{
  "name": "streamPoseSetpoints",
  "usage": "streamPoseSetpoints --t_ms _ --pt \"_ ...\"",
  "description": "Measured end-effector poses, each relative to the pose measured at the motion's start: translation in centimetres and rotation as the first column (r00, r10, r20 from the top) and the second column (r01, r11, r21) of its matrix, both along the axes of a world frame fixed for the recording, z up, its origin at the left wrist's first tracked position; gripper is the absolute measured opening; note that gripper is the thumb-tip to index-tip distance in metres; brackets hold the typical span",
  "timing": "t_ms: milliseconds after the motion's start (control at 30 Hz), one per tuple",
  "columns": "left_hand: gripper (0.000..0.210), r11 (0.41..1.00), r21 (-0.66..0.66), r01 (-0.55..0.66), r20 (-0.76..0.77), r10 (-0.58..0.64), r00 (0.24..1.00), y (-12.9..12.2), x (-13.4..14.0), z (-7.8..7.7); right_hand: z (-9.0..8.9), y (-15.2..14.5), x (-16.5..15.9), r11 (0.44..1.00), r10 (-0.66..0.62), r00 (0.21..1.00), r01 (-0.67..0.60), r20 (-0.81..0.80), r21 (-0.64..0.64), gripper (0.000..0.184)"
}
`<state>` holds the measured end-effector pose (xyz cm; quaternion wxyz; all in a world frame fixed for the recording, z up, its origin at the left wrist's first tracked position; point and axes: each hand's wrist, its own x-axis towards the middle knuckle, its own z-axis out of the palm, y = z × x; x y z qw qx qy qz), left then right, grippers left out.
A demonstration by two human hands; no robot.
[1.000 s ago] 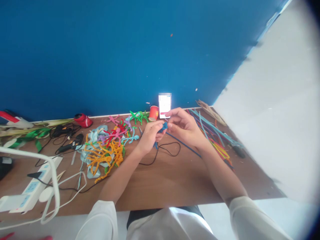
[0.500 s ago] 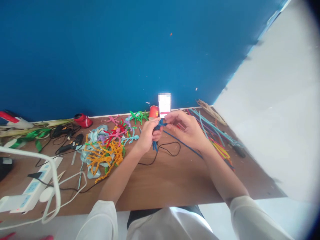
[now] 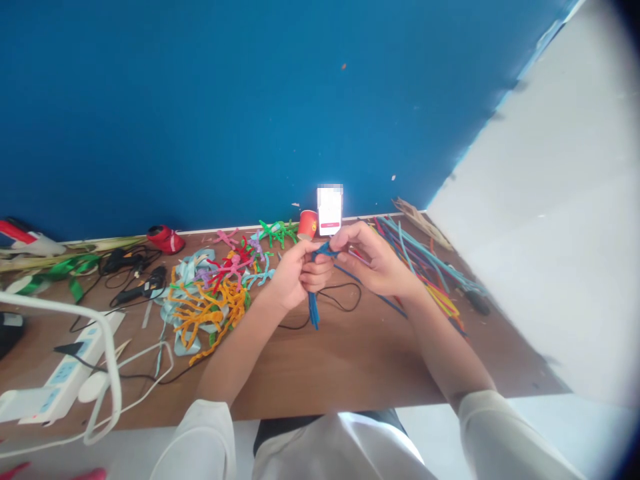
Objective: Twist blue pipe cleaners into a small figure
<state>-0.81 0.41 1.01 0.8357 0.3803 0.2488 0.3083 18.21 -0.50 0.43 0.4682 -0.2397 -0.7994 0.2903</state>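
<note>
Between my hands is a twisted bundle of blue pipe cleaners point(image 3: 313, 310), its loose ends hanging below my left fist. My left hand point(image 3: 299, 275) is closed around the bundle, thumb on top. With thumb and index finger, my right hand point(image 3: 374, 259) pinches the blue twist at its upper end; its other fingers are curled. One blue strand runs from near the right hand down to the right, partly hidden behind it. Just behind the hands stand a lit phone point(image 3: 330, 210) and a tilted red paper cup point(image 3: 307, 225).
Finished-looking pipe cleaner figures point(image 3: 210, 307) in orange, pink and green lie left on the brown table point(image 3: 340, 380). Loose coloured pipe cleaners point(image 3: 440, 267) lie right. A power strip point(image 3: 70, 370), white tube point(image 3: 113, 360) and black cable point(image 3: 350, 310) also occupy the table. A blue wall rises behind.
The blue bundle's hanging ends now reach lower and show more below my left hand. My left fingers have wrapped more fully around it, and the right hand still pinches the top.
</note>
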Motion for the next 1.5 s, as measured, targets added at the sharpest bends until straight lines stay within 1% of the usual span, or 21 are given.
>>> streamPoseSetpoints --t_ms 67,133,233,267,333,400,433,467,500,567,633,700,733,800,933,1033,1133,1233,1333,1400,1500 --pt "0.029 1.0 0.021 -0.006 -0.011 0.006 1.0 -0.2 0.1 0.0 0.1 0.1 0.1 0.997 0.06 0.998 -0.061 -0.025 -0.051 0.024" --pt "0.03 0.996 0.079 -0.037 -0.028 0.039 0.999 -0.4 0.3 0.1 0.4 0.0 0.1 0.992 0.081 0.996 -0.083 -0.024 -0.092 0.03" --pt "0.03 0.973 0.202 -0.115 -0.055 0.128 0.99 -0.8 0.6 0.0 0.8 -0.5 0.2 0.997 0.013 0.998 -0.008 0.059 -0.074 0.036" --pt "0.029 0.963 0.236 -0.131 -0.068 0.151 0.986 -0.9 0.7 -0.1 0.9 -0.6 0.3 0.999 -0.038 0.993 0.041 0.112 -0.028 0.037" --pt "0.028 0.951 0.277 -0.136 -0.102 0.169 0.98 -1.0 0.9 -0.2 0.9 -0.7 0.4 0.977 -0.186 0.955 0.154 0.233 0.148 0.039" --pt "0.027 0.95 0.288 -0.124 -0.13 0.167 0.977 -1.0 1.1 -0.4 0.8 -0.7 0.5 0.904 -0.349 0.884 0.23 0.31 0.361 0.039" --pt "0.027 0.949 0.29 -0.125 -0.14 0.171 0.975 -1.0 1.2 -0.6 0.8 -0.6 0.5 0.868 -0.401 0.855 0.239 0.329 0.436 0.038" --pt "0.027 0.948 0.291 -0.13 -0.149 0.179 0.972 -1.1 1.3 -0.7 0.8 -0.6 0.5 0.849 -0.421 0.841 0.233 0.34 0.474 0.036" --pt "0.028 0.946 0.294 -0.139 -0.157 0.191 0.969 -1.1 1.4 -0.8 0.8 -0.5 0.5 0.854 -0.409 0.844 0.218 0.348 0.473 0.035" --pt "0.028 0.937 0.312 -0.158 -0.165 0.217 0.962 -1.1 1.4 -1.0 0.9 -0.5 0.4 0.906 -0.33 0.891 0.205 0.314 0.369 0.033" --pt "0.028 0.921 0.351 -0.167 -0.161 0.235 0.959 -1.0 1.3 -1.3 1.0 -0.5 0.4 0.96 -0.249 0.948 0.215 0.199 0.178 0.031" --pt "0.028 0.899 0.401 -0.176 -0.148 0.254 0.956 -0.9 1.0 -1.6 1.0 -0.4 0.5 0.982 -0.187 0.977 0.189 0.099 -0.009 0.023" --pt "0.028 0.886 0.425 -0.183 -0.141 0.265 0.954 -0.7 0.9 -1.7 1.1 -0.3 0.5 0.983 -0.161 0.984 0.166 0.076 -0.075 0.018" --pt "0.028 0.864 0.464 -0.194 -0.136 0.286 0.948 -0.5 0.8 -1.8 1.1 0.0 0.7 0.981 -0.09 0.994 0.1 0.067 -0.166 0.011" --pt "0.026 0.826 0.514 -0.232 -0.16 0.358 0.92 -0.4 0.7 -1.3 1.2 0.4 0.9 0.94 0.069 0.998 -0.06 0.014 -0.336 0.022" --pt "0.024 0.803 0.537 -0.257 -0.193 0.413 0.89 -0.6 0.7 -0.9 1.1 0.4 0.8 0.898 0.067 0.997 -0.079 -0.042 -0.433 0.03" --pt "0.026 0.78 0.59 -0.206 -0.199 0.388 0.9 -0.7 0.6 -1.2 0.9 0.5 0.4 0.865 0.026 0.996 -0.065 -0.085 -0.497 0.031" --pt "0.031 0.696 0.706 -0.13 -0.204 0.376 0.904 -0.8 0.4 -1.8 0.7 0.7 0.3 0.82 0.032 0.993 -0.089 -0.11 -0.565 0.032" --pt "0.031 0.556 0.831 0.001 -0.253 0.377 0.891 -0.6 0.0 -2.0 0.7 0.8 0.6 0.771 0.076 0.991 -0.126 -0.106 -0.624 0.029" --pt "0.029 0.434 0.894 0.11 -0.298 0.393 0.87 -0.6 -0.3 -1.8 0.7 0.8 0.8 0.769 0.095 0.992 -0.124 -0.08 -0.627 0.028" --pt "0.024 0.259 0.927 0.271 -0.366 0.468 0.804 -0.6 -0.6 -1.1 0.7 0.8 0.9 0.808 0.087 0.996 -0.074 -0.005 -0.585 0.025"
